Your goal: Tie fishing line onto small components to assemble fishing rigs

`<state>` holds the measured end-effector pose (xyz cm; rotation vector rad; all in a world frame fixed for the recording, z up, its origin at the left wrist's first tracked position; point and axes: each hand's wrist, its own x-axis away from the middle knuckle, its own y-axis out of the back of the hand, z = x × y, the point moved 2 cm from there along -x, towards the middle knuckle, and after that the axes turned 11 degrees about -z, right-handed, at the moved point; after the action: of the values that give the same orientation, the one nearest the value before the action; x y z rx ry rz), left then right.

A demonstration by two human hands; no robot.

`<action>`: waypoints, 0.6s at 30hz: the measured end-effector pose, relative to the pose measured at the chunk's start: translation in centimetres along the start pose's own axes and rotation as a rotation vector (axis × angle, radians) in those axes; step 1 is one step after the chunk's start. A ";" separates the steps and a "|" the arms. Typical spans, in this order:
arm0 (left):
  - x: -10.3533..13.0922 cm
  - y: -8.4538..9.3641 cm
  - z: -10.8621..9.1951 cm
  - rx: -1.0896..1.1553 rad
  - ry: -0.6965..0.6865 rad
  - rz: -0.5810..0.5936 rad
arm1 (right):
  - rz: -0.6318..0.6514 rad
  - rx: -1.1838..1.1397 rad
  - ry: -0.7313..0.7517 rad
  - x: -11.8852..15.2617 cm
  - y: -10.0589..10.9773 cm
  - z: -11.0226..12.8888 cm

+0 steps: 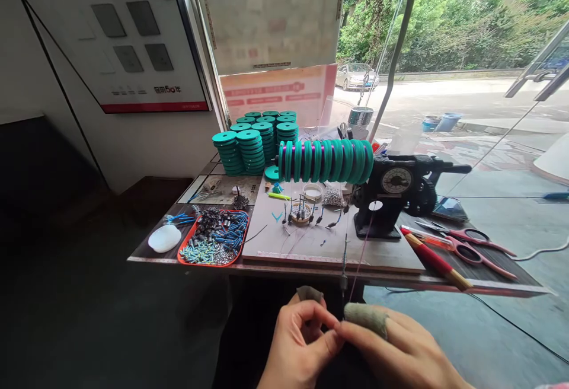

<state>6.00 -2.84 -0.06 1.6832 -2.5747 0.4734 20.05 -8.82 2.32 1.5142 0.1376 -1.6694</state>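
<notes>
My left hand [300, 341] and my right hand [395, 341] meet below the table's front edge, fingertips pinched together. Cloth wraps cover a finger on each. A thin pink line [362, 252] runs down to the fingertips from a row of green spools [326, 160] on a black winding machine [377, 223]. Beside that line hangs a dark cord with a small spring and weight [344, 264]. Both hands seem closed on the line's lower end; the exact spot between the fingertips is too small to make out.
A red-rimmed tray [235, 252] of small parts and a white lid [164, 238] lie at the left. Green spools stand stacked [251, 152] behind. At the right are scissors [480, 249] and a red-handled brush [435, 258]. A board [267, 246] bears a small round dish [301, 213].
</notes>
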 end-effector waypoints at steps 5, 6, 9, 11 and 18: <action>-0.1 -0.1 -0.3 -0.024 -0.009 -0.018 | 0.040 -0.145 -0.374 -0.5 0.6 -0.4; 0.0 -0.1 -0.4 -0.029 -0.011 -0.021 | 0.060 -0.171 -0.428 -0.4 0.6 -0.5; 0.0 -0.1 -0.4 -0.029 -0.004 -0.029 | 0.111 -0.251 -0.576 0.2 0.3 -0.7; 0.0 -0.1 -0.3 -0.006 0.013 -0.027 | 0.115 -0.283 -0.639 0.5 -0.1 -0.8; 0.0 0.0 0.1 0.057 0.072 -0.006 | 0.127 -0.293 -0.651 0.8 -0.6 -1.5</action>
<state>5.98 -2.81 -0.15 1.6581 -2.5285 0.6017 20.83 -7.95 0.97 0.7028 -0.0629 -1.8575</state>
